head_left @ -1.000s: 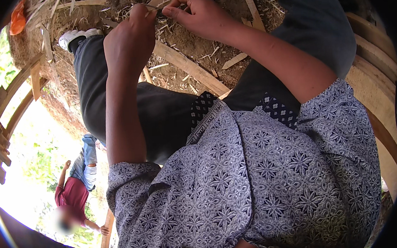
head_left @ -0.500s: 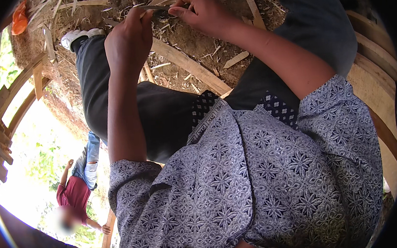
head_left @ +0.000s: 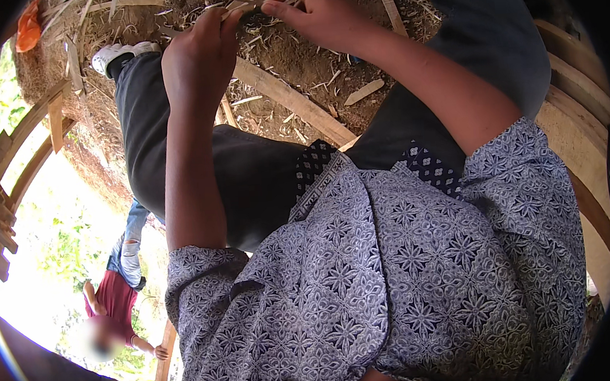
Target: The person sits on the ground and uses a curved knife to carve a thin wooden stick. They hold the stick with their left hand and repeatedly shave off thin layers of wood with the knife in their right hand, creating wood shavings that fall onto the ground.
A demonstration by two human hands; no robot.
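Observation:
Both my hands are raised close together at the top of the view, over ground littered with shavings. My left hand [head_left: 200, 54] is closed, thumb and fingers pressed together at the near end of a thin, dark, curved strip [head_left: 253, 13]. My right hand [head_left: 319, 15] pinches at the strip's other end, its thumb and fingers bent. The strip is small and partly covered by the fingers, so its kind cannot be told. Beneath the hands a long flat wooden slat [head_left: 292, 100] lies slantwise on the ground between my legs.
Wood offcuts [head_left: 364, 92] and shavings cover the ground. An orange bag-like piece [head_left: 28, 27] lies at the far left. Curved-looking wooden boards stand at the left [head_left: 26, 138] and right [head_left: 579, 97]. A person in a red shirt [head_left: 118, 300] holds a wooden post [head_left: 163, 363] at lower left.
The strip between my hands has tilted and shifted; my right hand has moved slightly to the right, and its fingers have lifted a little. The other person's free arm has bent inward.

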